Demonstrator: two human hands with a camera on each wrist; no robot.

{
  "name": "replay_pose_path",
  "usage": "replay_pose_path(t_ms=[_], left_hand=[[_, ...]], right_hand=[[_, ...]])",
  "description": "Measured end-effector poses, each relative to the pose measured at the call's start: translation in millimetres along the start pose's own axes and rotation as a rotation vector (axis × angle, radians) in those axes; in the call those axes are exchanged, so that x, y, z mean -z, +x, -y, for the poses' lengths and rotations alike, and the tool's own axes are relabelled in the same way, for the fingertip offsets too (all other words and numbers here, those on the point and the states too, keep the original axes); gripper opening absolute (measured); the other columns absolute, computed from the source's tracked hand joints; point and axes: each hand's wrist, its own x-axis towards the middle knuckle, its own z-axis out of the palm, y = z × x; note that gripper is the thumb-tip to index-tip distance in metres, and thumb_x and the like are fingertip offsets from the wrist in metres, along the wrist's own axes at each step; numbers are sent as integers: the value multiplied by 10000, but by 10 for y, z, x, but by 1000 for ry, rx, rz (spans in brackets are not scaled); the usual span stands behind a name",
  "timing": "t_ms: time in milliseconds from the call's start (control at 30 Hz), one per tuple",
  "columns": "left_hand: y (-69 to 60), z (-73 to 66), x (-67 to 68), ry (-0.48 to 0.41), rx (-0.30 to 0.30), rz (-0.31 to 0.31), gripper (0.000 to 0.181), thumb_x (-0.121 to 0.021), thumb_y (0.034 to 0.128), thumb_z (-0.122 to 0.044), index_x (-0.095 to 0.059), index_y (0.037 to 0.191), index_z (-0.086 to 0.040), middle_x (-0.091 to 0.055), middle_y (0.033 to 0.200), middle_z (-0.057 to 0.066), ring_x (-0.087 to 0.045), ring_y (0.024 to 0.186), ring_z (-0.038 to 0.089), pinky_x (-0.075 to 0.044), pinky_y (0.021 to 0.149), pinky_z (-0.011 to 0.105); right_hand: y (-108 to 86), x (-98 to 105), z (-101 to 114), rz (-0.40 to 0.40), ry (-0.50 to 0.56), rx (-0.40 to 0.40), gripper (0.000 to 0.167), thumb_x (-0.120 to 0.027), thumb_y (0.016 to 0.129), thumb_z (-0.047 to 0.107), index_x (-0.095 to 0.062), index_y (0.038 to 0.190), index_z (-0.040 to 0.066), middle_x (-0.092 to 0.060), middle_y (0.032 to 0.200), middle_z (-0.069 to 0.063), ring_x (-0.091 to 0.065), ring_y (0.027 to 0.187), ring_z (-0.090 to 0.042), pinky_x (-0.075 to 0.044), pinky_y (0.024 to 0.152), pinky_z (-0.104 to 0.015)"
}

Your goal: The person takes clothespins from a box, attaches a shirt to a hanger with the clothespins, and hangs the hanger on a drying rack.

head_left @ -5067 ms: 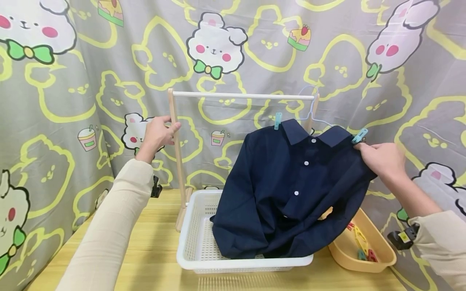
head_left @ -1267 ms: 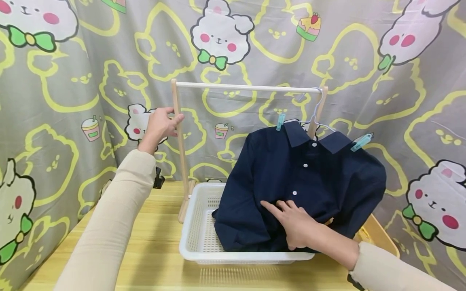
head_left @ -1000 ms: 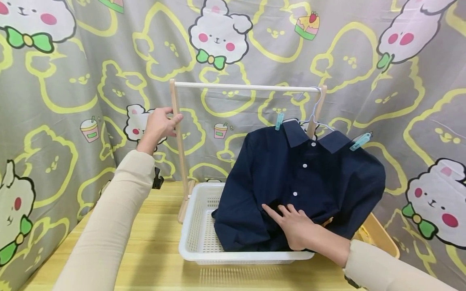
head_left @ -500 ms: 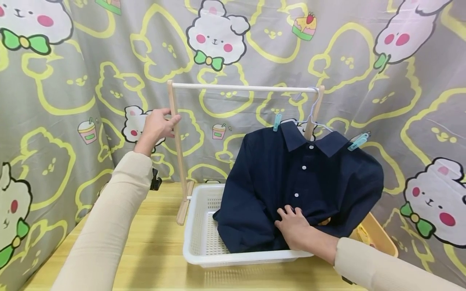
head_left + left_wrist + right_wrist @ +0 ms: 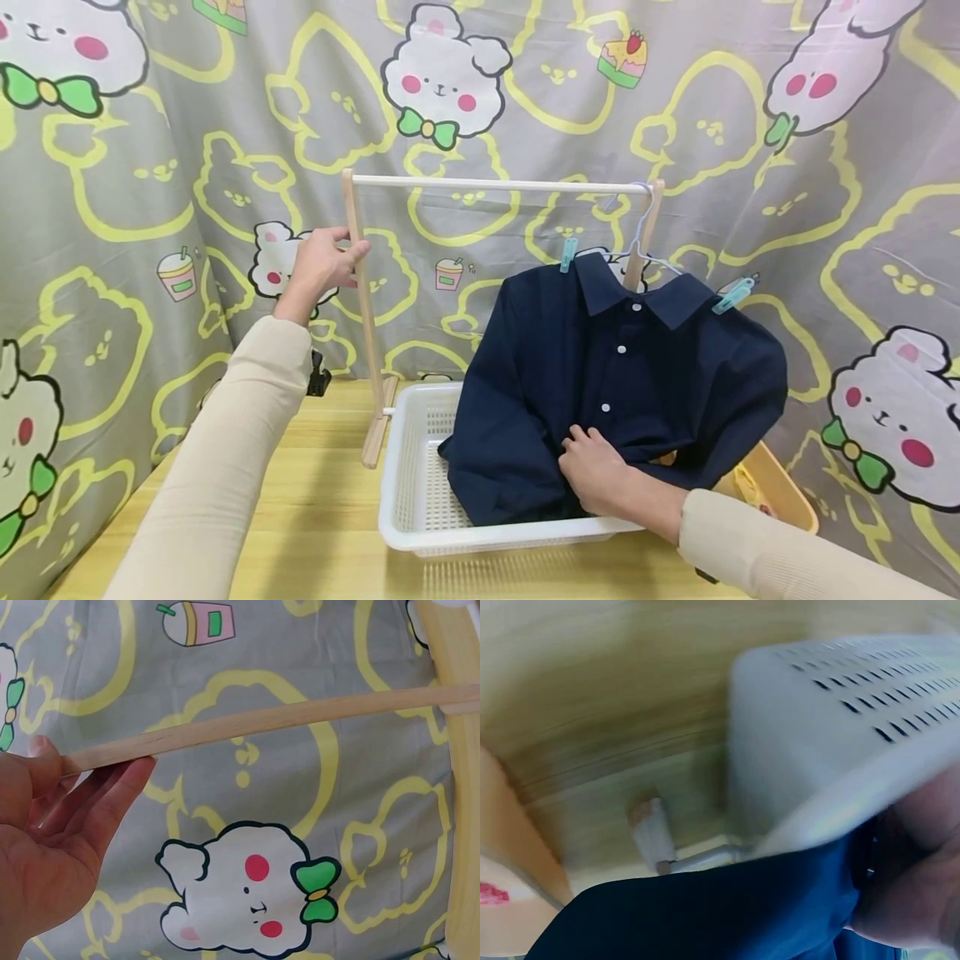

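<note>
A navy button-up shirt [image 5: 547,375] hangs on a thin light-coloured wire hanger [image 5: 641,229], with its lower part bunched in a white plastic basket [image 5: 450,542]. Two teal clothespins, one at the left shoulder [image 5: 569,254] and one at the right [image 5: 733,295], clip it. My left hand [image 5: 324,265] holds the left post of the wooden clothes rack [image 5: 367,325] between thumb and fingers. Low on the shirt front, by the basket's near rim, my right hand [image 5: 596,475] grips the fabric with curled fingers; its fingertips are partly hidden in the cloth.
An orange-yellow tub [image 5: 787,492] with clothespins sits right of the basket, partly behind the shirt. The rack's white rail [image 5: 487,184] spans above. A patterned grey curtain [image 5: 247,167] surrounds the wooden table [image 5: 322,500].
My right hand has gone from the shirt's right shoulder to its lower front, where its spread fingers have curled in. The basket has turned slightly. My left hand stays on the post.
</note>
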Motion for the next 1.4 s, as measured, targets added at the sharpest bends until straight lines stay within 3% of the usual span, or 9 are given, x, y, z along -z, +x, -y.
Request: replay_pose_path(t_ms=[167,267,533,733,900,1033,1200,1300,1400], left_hand=[[7,-6,-16,0,-6,3,490,-547,1049,-288,-511,1448,-6,-613,1275,324,-737,933,401,-597,812,426],[4,-15,-16,4,-1,-1,493,-550,1047,-295,-513,1448,-11,-618,1265,323,-737,935,401,-596,814,427],[-8,6,-18,12,12,5,494,-544,1050,-301,-506,1449,-13,-618,1280,317,-737,944,393,-594,822,436],[2,22,-14,5,9,0,470,-548,1046,-303,-535,1416,-12,-626,1260,316,-745,916,383,-603,792,418],[7,8,-8,1,0,-1,476,-550,1046,-291,-526,1423,-2,-623,1259,323,-746,909,385,-603,789,416],[16,-6,-27,-10,-7,3,487,-552,1045,-289,-517,1434,4,-624,1249,326,-736,944,402,-608,773,396],[24,-10,-27,0,-5,3,484,-553,1044,-303,-529,1422,-1,-626,1237,323,-739,938,395,-607,780,407],[19,-5,-22,18,-4,-7,457,-546,1047,-309,-549,1399,-17,-631,1226,310,-742,926,393,-604,791,423],[7,-1,-26,39,-14,-16,436,-536,1051,-311,-558,1372,-17,-627,1219,309,-745,917,390,-598,816,445]], right_hand=[[-14,175,-21,-27,220,-43,188,-799,739,27,-743,887,129,-643,939,-34,-516,964,-268,-444,900,-444],[-11,275,-11,-72,278,-46,227,-766,733,-22,-750,903,128,-625,909,-19,-495,921,-256,-417,861,-426],[145,400,126,-155,214,-3,286,-776,718,67,-763,999,119,-626,913,-21,-511,894,-225,-414,863,-380],[326,475,312,-148,136,17,374,-777,770,155,-721,1136,101,-670,1057,-44,-576,995,-233,-451,937,-370],[461,428,450,-115,50,18,408,-778,796,223,-694,1180,113,-669,1066,-44,-590,1001,-226,-450,936,-347],[490,362,494,-90,50,5,424,-790,794,239,-674,1182,110,-669,1069,-54,-606,1015,-234,-455,951,-348],[486,314,491,-145,62,-9,486,-811,796,204,-544,1186,89,-607,1079,-78,-572,990,-242,-462,899,-340],[492,302,480,-202,81,-3,637,-834,783,147,-469,1303,103,-562,1186,-95,-530,1049,-250,-467,889,-349],[506,304,479,-230,91,8,895,-866,741,94,-384,1491,182,-518,1363,-104,-502,1193,-268,-485,926,-380]])
